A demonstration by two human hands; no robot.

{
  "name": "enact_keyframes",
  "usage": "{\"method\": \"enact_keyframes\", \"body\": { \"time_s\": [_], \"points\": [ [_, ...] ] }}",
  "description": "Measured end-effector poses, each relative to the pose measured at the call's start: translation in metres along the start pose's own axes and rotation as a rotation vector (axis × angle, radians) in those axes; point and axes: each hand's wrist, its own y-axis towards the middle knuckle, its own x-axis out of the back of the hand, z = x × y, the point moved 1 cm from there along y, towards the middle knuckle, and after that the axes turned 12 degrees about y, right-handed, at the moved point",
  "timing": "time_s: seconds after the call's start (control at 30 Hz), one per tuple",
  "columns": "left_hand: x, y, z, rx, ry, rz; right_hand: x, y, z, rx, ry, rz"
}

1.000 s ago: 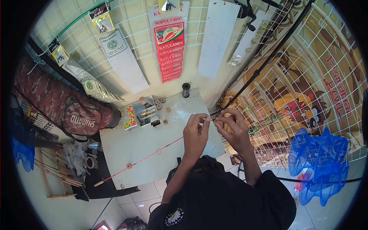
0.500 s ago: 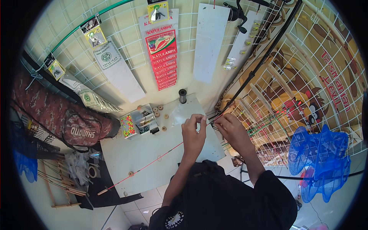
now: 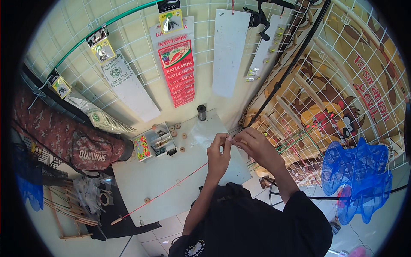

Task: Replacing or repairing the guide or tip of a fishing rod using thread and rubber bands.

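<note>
A thin red fishing rod [image 3: 154, 198] lies slantwise over the pale table, its wooden handle [image 3: 116, 221] sticking out past the near left edge. Its upper end passes behind my left hand [image 3: 218, 157], toward the fingertips. My left hand is closed in a pinch, thumb against fingers. Closed as well, my right hand [image 3: 257, 148] meets it fingertip to fingertip above the table's right side. Whatever they pinch between them is too small and too covered to name.
Beyond my hands stand a dark thread spool [image 3: 201, 112] and a divided box [image 3: 156, 141] with bright beads; several cork rings [image 3: 184, 135] lie nearby. The white table [image 3: 158, 180] ends close to my body. Blue netting [image 3: 357, 180] hangs at right, a camouflage bag [image 3: 81, 145] at left.
My right hand has come in closer, so both hands' fingertips now meet where a small gap showed before. The view has shifted slightly. The rod lies as it did.
</note>
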Motion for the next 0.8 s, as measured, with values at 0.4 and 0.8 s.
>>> {"method": "enact_keyframes", "body": {
  "time_s": [0.4, 0.8],
  "points": [
    [0.009, -0.002, 0.000, -0.067, -0.096, 0.036, 0.006, 0.014, -0.014, 0.025, 0.147, 0.059],
    [0.018, -0.004, 0.003, -0.067, -0.086, 0.040, -0.004, 0.015, -0.012, -0.028, 0.229, 0.081]
  ]
}}
